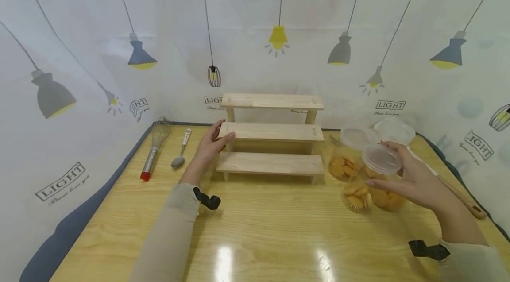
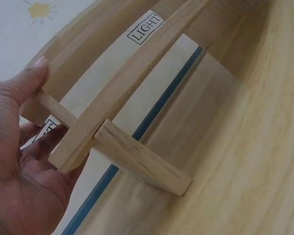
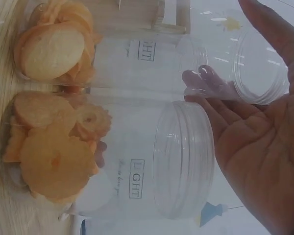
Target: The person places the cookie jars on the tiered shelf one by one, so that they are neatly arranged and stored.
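Observation:
A three-step wooden stand (image 1: 271,163) stands mid-table against the back. My left hand (image 1: 211,147) grips the left end of its middle step, thumb on top, fingers curled under; the left wrist view shows the thumb (image 2: 34,78) on the wood. Clear lidded jars with cookies (image 1: 356,198) stand to the right of the stand. My right hand (image 1: 418,180) is spread around the top of a front jar (image 1: 381,159), thumb extended in front, fingers behind the lid. In the right wrist view, fingers (image 3: 213,81) show through the clear plastic; another jar (image 3: 183,161) stands close by the palm.
A whisk (image 1: 153,149) with a red end and a spoon (image 1: 181,151) lie at the left. A round whitish item (image 1: 394,129) sits behind the jars. A wooden handle (image 1: 462,195) lies at the right. A lamp-printed cloth (image 1: 247,3) hangs around the table.

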A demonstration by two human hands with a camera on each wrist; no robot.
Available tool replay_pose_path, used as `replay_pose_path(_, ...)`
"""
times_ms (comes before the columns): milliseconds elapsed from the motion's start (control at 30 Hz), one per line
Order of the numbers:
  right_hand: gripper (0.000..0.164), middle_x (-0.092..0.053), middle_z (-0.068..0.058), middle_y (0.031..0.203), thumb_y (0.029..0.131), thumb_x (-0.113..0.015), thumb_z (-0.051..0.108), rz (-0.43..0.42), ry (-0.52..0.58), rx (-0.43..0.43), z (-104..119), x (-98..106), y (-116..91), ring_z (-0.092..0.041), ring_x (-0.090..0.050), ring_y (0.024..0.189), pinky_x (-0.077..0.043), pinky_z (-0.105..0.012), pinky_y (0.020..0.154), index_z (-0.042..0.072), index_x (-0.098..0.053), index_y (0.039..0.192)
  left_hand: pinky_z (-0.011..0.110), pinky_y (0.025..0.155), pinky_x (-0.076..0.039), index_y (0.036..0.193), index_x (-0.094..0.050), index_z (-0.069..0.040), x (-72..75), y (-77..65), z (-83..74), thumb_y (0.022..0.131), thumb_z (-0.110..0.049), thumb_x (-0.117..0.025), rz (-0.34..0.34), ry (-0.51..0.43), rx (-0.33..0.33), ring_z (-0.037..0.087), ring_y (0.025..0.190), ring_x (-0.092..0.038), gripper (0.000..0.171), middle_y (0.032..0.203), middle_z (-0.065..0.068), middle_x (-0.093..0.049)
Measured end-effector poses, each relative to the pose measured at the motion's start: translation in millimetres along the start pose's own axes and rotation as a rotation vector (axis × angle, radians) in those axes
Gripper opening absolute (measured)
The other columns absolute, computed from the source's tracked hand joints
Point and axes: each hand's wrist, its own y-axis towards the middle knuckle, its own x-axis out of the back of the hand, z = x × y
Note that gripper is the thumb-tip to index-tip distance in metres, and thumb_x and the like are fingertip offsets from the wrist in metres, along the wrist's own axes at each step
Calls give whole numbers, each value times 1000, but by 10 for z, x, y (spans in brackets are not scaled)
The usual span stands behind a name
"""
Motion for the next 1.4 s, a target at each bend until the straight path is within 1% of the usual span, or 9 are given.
replay_pose_path(133,102,-46,-33,137,80,-88,33,-32,0,5,-20,-10,24,-48,-56,110,-53,-41,72,10,-26,157,50,112,-38,158,-30,-34,0,10,34,91,-51,-71,-7,-8,-17,30,145,-34,81,167,7,-17)
replay_pose_path(267,98,-49,-31,134,75,-92,26,-111,9,59,-15,-38,58,-40,-54,107,-47,-22,67,9,-35,154,50,111,-38,159,-30,-33,3,11,58,91,-52,-72,-8,-16,-13,30,146,-33,82,166,8,-17)
replay_pose_path(467,101,-59,-21,124,62,-98,12,-213,-4,216,36,-61,125,-12,-55,93,-43,-15,69,13,-45,148,49,110,-40,158,-31,-36,22,-14,68,88,-55,-73,-24,-12,-8,28,146,-34,83,166,7,-20)
replay_pose_path(567,103,-60,-14,121,54,-98,1,-251,17,329,41,-62,198,-4,-55,95,-42,-10,74,7,-49,145,49,110,-40,158,-30,-35,37,-31,70,89,-54,-72,-24,-11,2,29,144,-36,83,166,8,-20)
replay_pose_path(667,103,-57,-6,121,51,-95,-9,-263,64,389,86,-47,269,-6,-55,93,-43,-9,75,3,-50,143,49,111,-38,159,-30,-35,49,-55,42,91,-50,-72,-8,-24,23,29,145,-35,81,166,7,-18)
replay_pose_path(767,102,-54,1,124,53,-92,-14,-256,119,385,222,-10,349,-9,-55,94,-45,-8,75,3,-49,144,49,112,-38,159,-29,-33,53,-105,-47,94,-43,-71,7,-42,39,29,146,-33,79,167,6,-16)
replay_pose_path(900,99,-52,-1,130,58,-89,-17,-206,206,403,535,48,509,-16,-55,103,-47,-10,82,3,-46,146,50,111,-38,161,-26,-28,61,-150,-130,97,-36,-69,6,-45,42,31,146,-34,77,167,9,-16)
replay_pose_path(1067,96,-56,-5,129,61,-90,-13,-207,245,443,924,55,784,-18,-55,105,-46,-15,83,6,-48,145,48,110,-39,158,-29,-36,88,-54,17,93,-44,-72,-18,-34,31,29,145,-35,78,166,7,-17)
replay_pose_path(1400,92,-51,-8,137,70,-93,7,-230,314,376,1488,-56,1420,-21,-57,114,-50,-25,91,13,-44,147,50,105,-45,156,-34,-39,6,41,122,86,-57,-75,-23,-24,-45,30,141,-42,83,165,9,-23)
